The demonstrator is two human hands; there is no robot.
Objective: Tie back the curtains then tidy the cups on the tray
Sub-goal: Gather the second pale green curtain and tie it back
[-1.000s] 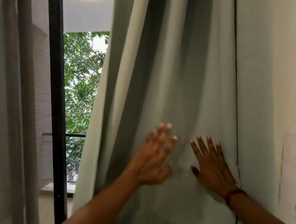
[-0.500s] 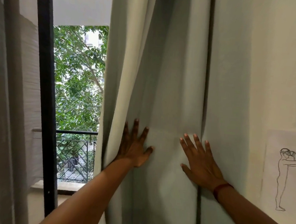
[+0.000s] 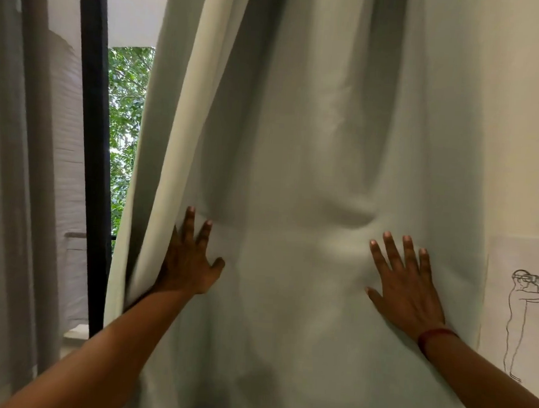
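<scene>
Now, window frame [image 3: 89,129]: bare at far left, trees [image 3: 125,116] beyond.
Left hand [image 3: 189,259]: fingers straight, flat on the curtain [image 3: 313,143] at its left edge, a fold lapping its outer side; it grips nothing.
Cloth: hangs loose and untied between frame and wall [image 3: 525,125].
Right hand [image 3: 405,291]: fingers spread, pressing flat near the wall.
Advice: sweep the left edge rightward into even folds, then curl both hands round the bunch before tying.
Cups, tray: out of view.

curtain [image 3: 297,142]: pale grey-green, heavy, hangs right of the black frame [image 3: 89,161]. Gathered into deep vertical folds, untied. Dented at mid-height, with one short horizontal crease. second curtain [image 3: 7,187]: greyer, hangs left of the frame in straight folds, also untied.
</scene>
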